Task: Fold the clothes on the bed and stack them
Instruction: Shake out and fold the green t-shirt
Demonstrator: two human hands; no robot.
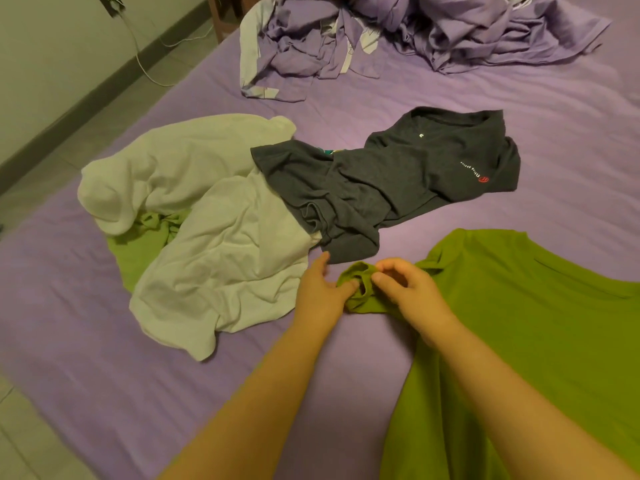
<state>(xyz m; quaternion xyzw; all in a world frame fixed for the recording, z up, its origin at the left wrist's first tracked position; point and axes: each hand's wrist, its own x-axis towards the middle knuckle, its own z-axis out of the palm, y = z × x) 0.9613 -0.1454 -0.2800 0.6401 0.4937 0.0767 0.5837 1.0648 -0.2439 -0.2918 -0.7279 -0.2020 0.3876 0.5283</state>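
Both your hands are on the bunched sleeve point(360, 285) of the green shirt point(519, 341). Your left hand point(320, 292) has its thumb tucked into the sleeve opening with the other fingers loosely spread on the bed point(554, 116); your right hand point(405, 289) pinches the sleeve's edge between thumb and curled fingers. The rest of the green shirt lies spread flat to the right of the sleeve and runs out of view at the bottom.

Just beyond the sleeve, nearly touching it, is a crumpled grey shirt point(398, 181). To the left of the sleeve a white garment point(207, 230) lies rumpled, overlapped by the grey shirt's edge, with another green garment point(138, 251) showing from under it. Far beyond the sleeve, at the head of the bed, is a heap of purple bedding point(415, 36).

Judging by this, you are at the start: nothing is folded, no stack exists, and the sleeve needs straightening before the first fold. Three more garments wait.

The grey shirt has small white lettering and a red mark on the chest, seen upside down and too small to read.
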